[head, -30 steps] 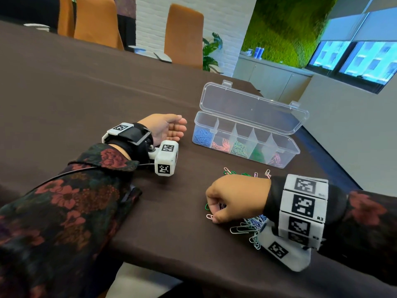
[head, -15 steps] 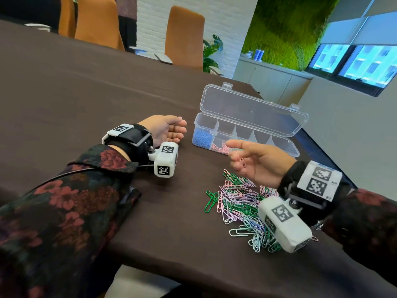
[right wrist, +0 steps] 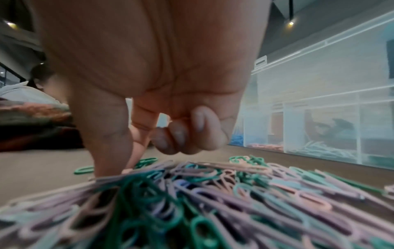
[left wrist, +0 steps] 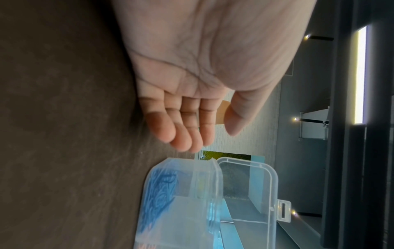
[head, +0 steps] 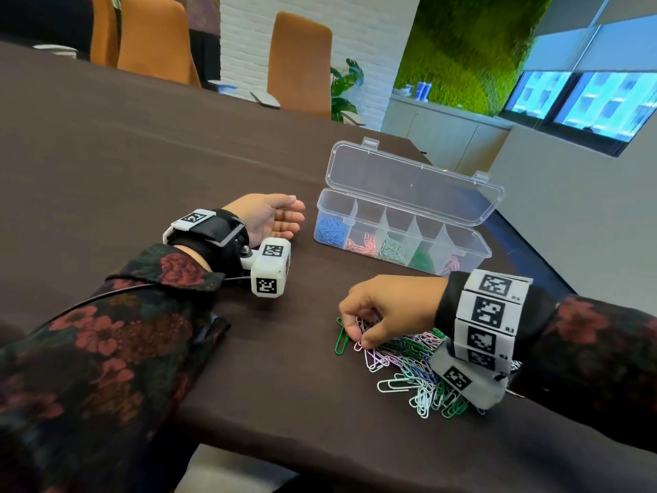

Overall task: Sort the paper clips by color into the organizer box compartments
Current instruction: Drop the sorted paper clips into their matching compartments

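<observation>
The step in hand looks like a pick from the loose heap: in the lower middle of the head view the right hand (head: 387,309) is bent down over the left edge of the pile of paper clips (head: 409,364), thumb and forefinger brought together at a pale pink clip — whether that clip is actually gripped I cannot tell, since the right wrist view shows the thumb tip planted at the heap's edge and the other fingers (right wrist: 181,134) curled up clear of it. The left hand (head: 270,217) lies idle at centre left, palm sideways, fingers relaxed and holding nothing, just beside the organizer box (head: 401,243). The next move, by my reading, calls for lifting one clip free without dragging its neighbours, then carrying it up to the matching compartment. The box stands open, lid (head: 416,183) tilted back; from left to right its compartments hold blue, salmon-pink, pale green, dark green and — at the far right — pinkish clips.
</observation>
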A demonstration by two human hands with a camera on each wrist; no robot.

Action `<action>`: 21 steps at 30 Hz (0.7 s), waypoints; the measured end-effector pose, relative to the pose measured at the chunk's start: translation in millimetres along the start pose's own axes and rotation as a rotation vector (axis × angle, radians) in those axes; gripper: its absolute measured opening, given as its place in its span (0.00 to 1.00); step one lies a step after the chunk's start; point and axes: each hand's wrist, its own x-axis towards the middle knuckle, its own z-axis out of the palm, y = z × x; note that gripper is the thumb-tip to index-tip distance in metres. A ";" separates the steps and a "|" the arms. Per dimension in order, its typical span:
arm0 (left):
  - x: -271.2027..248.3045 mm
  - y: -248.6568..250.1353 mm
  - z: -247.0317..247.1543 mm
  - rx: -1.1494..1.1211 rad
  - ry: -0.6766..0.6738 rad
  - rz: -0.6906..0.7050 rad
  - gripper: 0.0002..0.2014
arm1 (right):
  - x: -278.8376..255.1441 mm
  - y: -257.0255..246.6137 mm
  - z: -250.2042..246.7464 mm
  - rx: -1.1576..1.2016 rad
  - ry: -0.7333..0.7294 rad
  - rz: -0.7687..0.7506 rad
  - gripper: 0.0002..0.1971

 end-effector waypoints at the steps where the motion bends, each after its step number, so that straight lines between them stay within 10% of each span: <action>1: -0.5 0.0 0.3 -0.001 0.001 0.001 0.10 | 0.7 2.6 0.0 -0.004 0.003 -0.006 0.11; 13: -0.8 0.8 -0.2 0.017 -0.004 -0.005 0.10 | 1.4 38.9 -13.3 1.248 0.328 0.065 0.13; 21: -0.8 1.0 0.4 0.014 -0.003 -0.003 0.10 | 10.3 20.6 -6.8 0.153 0.036 0.064 0.09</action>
